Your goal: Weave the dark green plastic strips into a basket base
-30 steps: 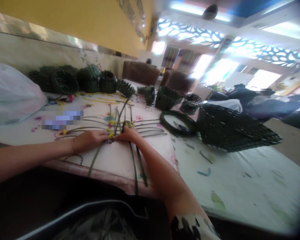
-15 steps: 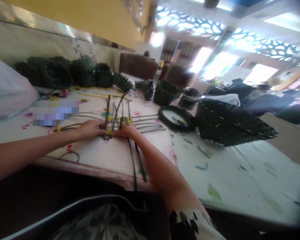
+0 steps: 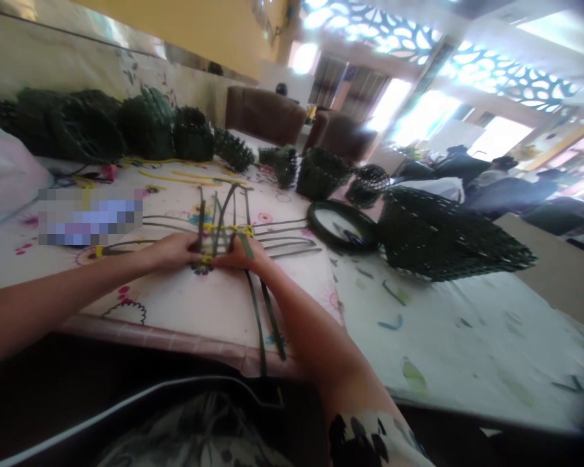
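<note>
Dark green flat strips lie crossed on a floral cloth, with a thin yellow strand woven through them. My left hand is closed, pinching the strips at the crossing's near edge. My right hand is closed too, fingertips pressed on a green strip right beside the left hand. Two long green strips run from under my right hand toward the table's near edge.
Several woven dark green baskets line the far wall side. A large green basket lies tipped at the right, a green ring beside it. A white plastic bag sits far left. Strip scraps litter the white tabletop. People sit beyond.
One green strip that lay toward me by my left hand has been lifted upright into the crossing. Both hands stay at the crossing; the view has tilted slightly.
</note>
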Action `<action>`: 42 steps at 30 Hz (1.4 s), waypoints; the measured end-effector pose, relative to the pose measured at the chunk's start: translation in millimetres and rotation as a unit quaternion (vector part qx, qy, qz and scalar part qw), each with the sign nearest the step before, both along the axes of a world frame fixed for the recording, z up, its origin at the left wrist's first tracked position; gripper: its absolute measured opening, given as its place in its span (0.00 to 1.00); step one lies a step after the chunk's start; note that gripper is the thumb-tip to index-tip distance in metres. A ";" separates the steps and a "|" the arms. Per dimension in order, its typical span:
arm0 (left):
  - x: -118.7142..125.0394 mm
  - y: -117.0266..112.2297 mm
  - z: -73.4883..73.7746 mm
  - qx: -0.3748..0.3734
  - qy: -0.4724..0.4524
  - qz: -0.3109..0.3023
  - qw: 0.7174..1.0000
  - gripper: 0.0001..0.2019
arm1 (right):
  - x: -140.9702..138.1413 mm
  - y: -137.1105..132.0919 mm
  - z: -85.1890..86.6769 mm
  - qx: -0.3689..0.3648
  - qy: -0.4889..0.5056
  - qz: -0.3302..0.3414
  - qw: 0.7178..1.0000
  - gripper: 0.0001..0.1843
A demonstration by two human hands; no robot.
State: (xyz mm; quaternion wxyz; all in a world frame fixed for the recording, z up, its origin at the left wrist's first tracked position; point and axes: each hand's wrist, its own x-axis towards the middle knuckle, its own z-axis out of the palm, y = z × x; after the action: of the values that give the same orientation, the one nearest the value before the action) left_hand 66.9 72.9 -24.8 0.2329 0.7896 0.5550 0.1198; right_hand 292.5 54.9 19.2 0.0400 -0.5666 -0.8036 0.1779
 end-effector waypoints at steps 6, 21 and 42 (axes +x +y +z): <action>-7.1 -5.9 -8.0 0.045 0.044 0.021 0.998 0.13 | -1.4 1.5 1.7 -0.033 -0.017 -0.005 0.999 0.35; 12.0 -51.5 -7.7 0.171 0.027 0.099 0.980 0.13 | -3.6 -1.9 0.4 -0.009 -0.032 0.015 0.999 0.38; -13.3 -8.4 -11.3 0.216 -0.046 -0.052 0.974 0.13 | 40.6 -78.7 18.3 0.161 -0.006 -0.088 0.983 0.19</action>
State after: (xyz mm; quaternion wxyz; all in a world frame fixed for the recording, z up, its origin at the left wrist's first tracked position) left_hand 53.5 64.4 -36.2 0.0883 0.8425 0.4633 0.2604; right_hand 333.1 -23.8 37.4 0.1415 -0.6224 -0.7688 0.0391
